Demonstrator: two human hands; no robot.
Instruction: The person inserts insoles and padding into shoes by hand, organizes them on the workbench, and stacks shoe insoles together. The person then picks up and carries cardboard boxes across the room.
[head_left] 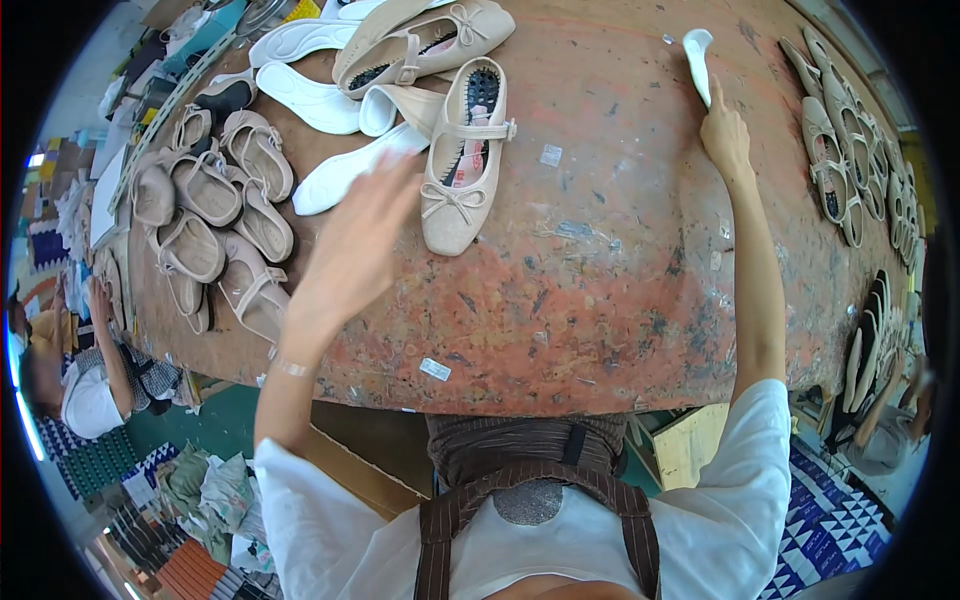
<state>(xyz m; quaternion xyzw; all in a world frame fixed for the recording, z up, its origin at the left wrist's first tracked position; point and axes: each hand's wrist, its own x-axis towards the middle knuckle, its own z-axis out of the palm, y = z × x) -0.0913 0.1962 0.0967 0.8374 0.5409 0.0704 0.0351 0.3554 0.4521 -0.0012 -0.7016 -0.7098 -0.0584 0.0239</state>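
From where I stand, it looks like an in-between bit of the work on the shoes: the right hand (727,130) is out at the far side of the table (600,320), one finger straight along the thin end of a white shoehorn (698,62), the other fingers curled in, and I can't tell if it grips it or only touches it. The left hand (345,250) is a blur above a white insole (340,185), close by the beige shoe (470,132); it looks loose and mostly open, I see nothing in it, and the blur hides whether its tips touch anything. To lift the horn, I think, calls for a good pinch on its thin end, and to take an insole calls for getting a finger under its flat edge. The horn looks hard and shiny, with a wide, round end like a spoon. The insoles are smooth, flat and foot-shaped. The shoe looks soft and fuzzy, with a squarish toe, a small bow, a strap across and a dark, spotty inside. More beige shoes (210,190) sit heaped at the left, and the table top is reddish brown, scuffed and splotchy, with shiny scraps stuck on it
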